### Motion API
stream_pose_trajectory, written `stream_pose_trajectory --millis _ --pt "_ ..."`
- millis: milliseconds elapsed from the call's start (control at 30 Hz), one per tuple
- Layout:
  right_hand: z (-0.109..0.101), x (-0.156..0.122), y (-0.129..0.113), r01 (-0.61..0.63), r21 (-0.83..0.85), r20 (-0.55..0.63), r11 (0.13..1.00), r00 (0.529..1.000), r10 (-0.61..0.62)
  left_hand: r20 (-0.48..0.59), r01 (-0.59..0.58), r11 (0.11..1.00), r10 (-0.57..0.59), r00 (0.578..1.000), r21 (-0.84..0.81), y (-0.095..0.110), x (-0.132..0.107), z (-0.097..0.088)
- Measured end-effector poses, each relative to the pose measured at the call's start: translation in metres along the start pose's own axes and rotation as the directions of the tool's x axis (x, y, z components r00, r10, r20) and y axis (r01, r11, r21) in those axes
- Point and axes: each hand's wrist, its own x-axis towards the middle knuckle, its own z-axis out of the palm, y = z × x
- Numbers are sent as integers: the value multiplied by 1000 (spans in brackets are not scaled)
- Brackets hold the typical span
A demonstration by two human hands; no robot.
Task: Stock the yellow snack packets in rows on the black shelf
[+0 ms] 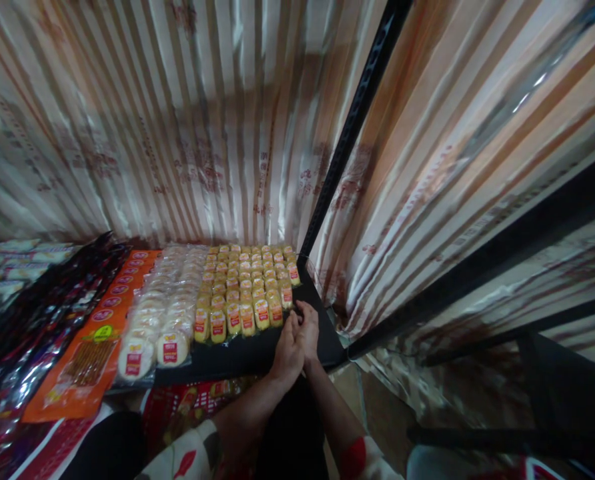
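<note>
My left hand (pixel 288 347) and my right hand (pixel 308 331) meet over the front right corner of the black shelf (pixel 250 355). Their fingers are closed and pressed against each other, and whatever lies between them, if anything, is hidden. Just left of and behind my hands, small yellow wrapped cakes (pixel 247 319) with red and white labels stand in tight rows. Beside these lie round white wrapped cakes (pixel 172 350) in two columns. Farther left is a row of flat orange snack packets (pixel 97 353) with brown sticks showing through a window.
Dark shiny packets (pixel 42 320) and white packets (pixel 22 260) fill the shelf's left side. A black upright post (pixel 345 143) rises at the back corner, before draped printed plastic sheeting (pixel 217 133). Below the shelf is a red basket (pixel 160 407); black bars (pixel 457 267) run at the right.
</note>
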Motion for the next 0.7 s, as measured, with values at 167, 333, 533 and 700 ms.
stream_pose_trajectory --millis 167,333,533,700 --pt "-4 -36 -11 13 -5 -27 1000 1000 -13 -10 -61 997 61 998 54 -3 -39 -26" --pt "1 -90 -35 44 85 30 995 998 -46 -8 -171 984 171 985 54 -29 -80 -60" --pt "29 -174 -45 -55 233 244 971 970 -4 -6 -161 986 161 987 44 -85 -123 -107" --pt "69 -222 -28 -247 194 481 949 867 127 -104 188 950 -167 980 250 -126 -127 -141"
